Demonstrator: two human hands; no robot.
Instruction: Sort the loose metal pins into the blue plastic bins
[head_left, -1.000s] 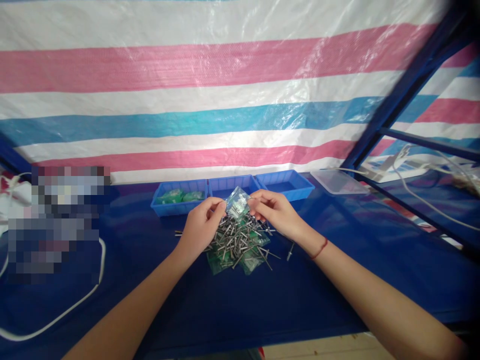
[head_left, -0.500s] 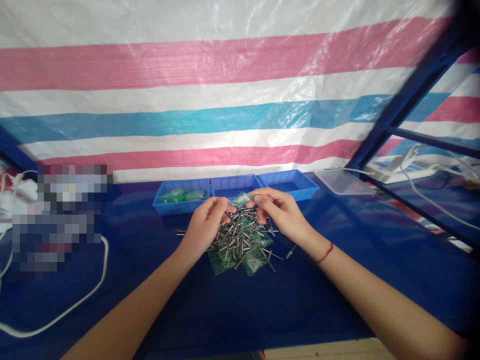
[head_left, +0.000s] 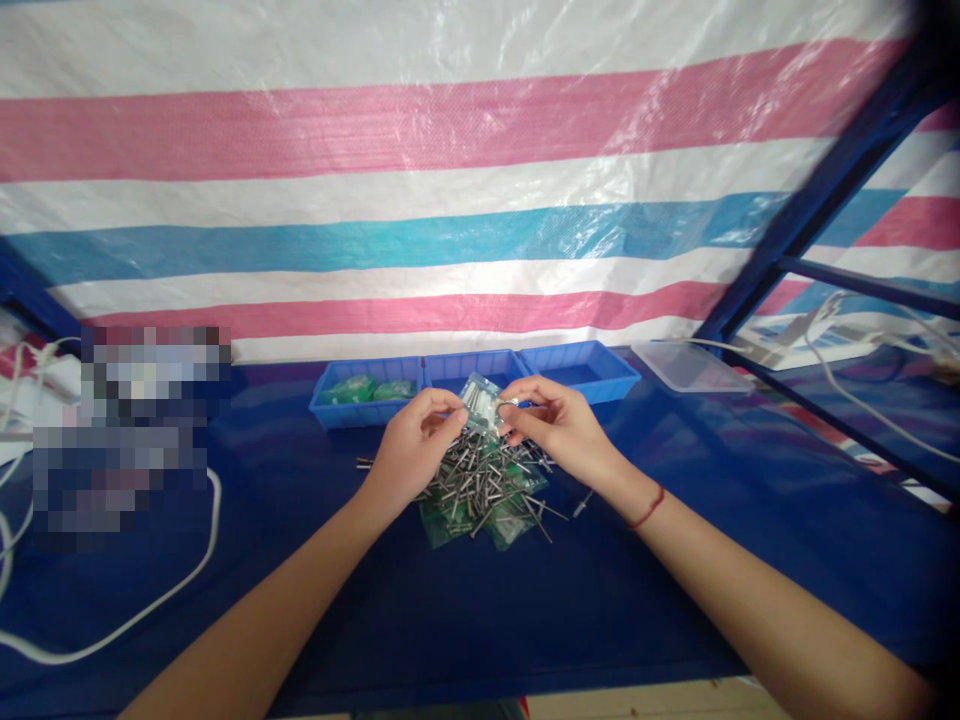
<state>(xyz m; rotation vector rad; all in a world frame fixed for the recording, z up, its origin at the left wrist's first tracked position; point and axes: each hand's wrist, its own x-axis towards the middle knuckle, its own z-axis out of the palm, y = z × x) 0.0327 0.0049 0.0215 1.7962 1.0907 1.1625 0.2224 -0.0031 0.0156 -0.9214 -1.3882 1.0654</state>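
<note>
Between my hands is a small clear plastic bag point(head_left: 481, 402) with thin metal pieces showing inside. My left hand point(head_left: 414, 440) pinches its left edge between thumb and fingers. On the other side, my right hand point(head_left: 559, 420) is closed on the bag's right edge. Just below lies a heap of pop rivets point(head_left: 484, 480), loose and crossing each other. Greenish plastic bags point(head_left: 514, 530) stick out from under the heap. One stray rivet point(head_left: 580, 504) lies to the right of the pile.
Three joined blue bins point(head_left: 480, 368) stand behind my hands; the left one holds green bags point(head_left: 352, 389). A clear plastic lid point(head_left: 690, 366) lies at right. A white cable point(head_left: 214, 520) curves across the blue table point(head_left: 480, 620) at left. Blue frame posts point(head_left: 817, 190) rise at right.
The plastic bag has been tilted up, so its face and the metal pieces in it now show. Both hands keep hold of it and have shifted only slightly.
</note>
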